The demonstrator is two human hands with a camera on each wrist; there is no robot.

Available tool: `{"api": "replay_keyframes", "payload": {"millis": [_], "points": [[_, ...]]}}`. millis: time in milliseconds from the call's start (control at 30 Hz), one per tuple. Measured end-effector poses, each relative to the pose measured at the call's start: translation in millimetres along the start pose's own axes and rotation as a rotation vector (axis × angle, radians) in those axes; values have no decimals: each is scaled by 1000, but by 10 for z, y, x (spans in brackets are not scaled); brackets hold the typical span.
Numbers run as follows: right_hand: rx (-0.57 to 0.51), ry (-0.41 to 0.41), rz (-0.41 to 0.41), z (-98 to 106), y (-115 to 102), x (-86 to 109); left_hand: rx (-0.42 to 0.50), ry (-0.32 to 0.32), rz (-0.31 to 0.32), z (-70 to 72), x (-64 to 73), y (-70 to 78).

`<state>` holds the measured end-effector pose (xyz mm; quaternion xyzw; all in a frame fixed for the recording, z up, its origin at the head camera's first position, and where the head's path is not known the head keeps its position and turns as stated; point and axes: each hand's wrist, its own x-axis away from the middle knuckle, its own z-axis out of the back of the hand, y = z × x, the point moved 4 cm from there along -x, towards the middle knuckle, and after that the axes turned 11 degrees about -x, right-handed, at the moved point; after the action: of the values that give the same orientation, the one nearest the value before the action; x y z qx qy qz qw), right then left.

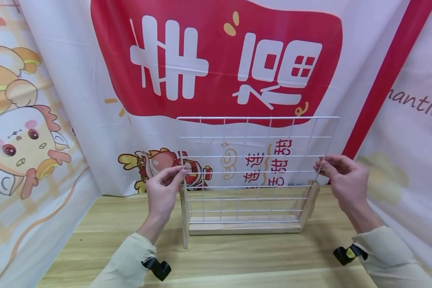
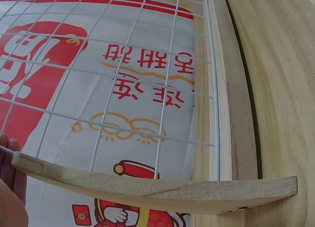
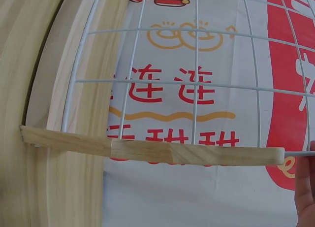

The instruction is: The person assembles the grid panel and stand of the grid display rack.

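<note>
A white wire grid panel (image 1: 258, 118) stands upright in a pale wooden stand (image 1: 245, 229), its lower edge at the crossbar. My left hand (image 1: 163, 190) pinches the grid's left edge wire between thumb and fingers, just above the stand's left side piece (image 2: 147, 190). On the opposite edge, my right hand (image 1: 348, 180) pinches the wire above the right side piece (image 3: 197, 154). Only part of each hand enters its own wrist view, at the frame's edge. Whether the grid's bottom wire touches the crossbar, I cannot tell.
The stand rests on a wood-grain tabletop (image 1: 111, 224). Behind it hangs a white cloth (image 1: 75, 72) with a red printed patch, and printed cloths also hang at left and right. Black wrist devices (image 1: 158, 269) sit on both sleeves.
</note>
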<state>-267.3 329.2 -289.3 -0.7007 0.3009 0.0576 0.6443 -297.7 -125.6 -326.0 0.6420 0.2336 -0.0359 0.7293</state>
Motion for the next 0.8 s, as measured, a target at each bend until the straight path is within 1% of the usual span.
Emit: {"api": "replay_keyframes", "payload": {"millis": [133, 233, 367, 467, 600, 633, 700, 733, 800], "points": [[18, -33, 15, 6, -3, 15, -20, -4, 4, 6, 22, -21], [72, -49, 27, 12, -9, 26, -31, -8, 3, 3, 27, -31], [197, -58, 39, 19, -25, 35, -50, -10, -5, -6, 24, -36], [271, -66, 36, 18, -36, 34, -80, -9, -15, -1, 24, -42], [302, -80, 29, 16, -49, 35, -154, 2, -40, 37, 41, -37], [316, -84, 32, 17, -54, 40, -180, 11, -55, 52, 50, -28], [354, -90, 49, 20, -71, 54, -252, 38, -111, 86, 82, 20], [387, -89, 62, 22, -84, 67, -301, 54, -152, 103, 103, 52], [473, -89, 100, 18, -113, 110, -406, 82, -260, 130, 163, 129]]}}
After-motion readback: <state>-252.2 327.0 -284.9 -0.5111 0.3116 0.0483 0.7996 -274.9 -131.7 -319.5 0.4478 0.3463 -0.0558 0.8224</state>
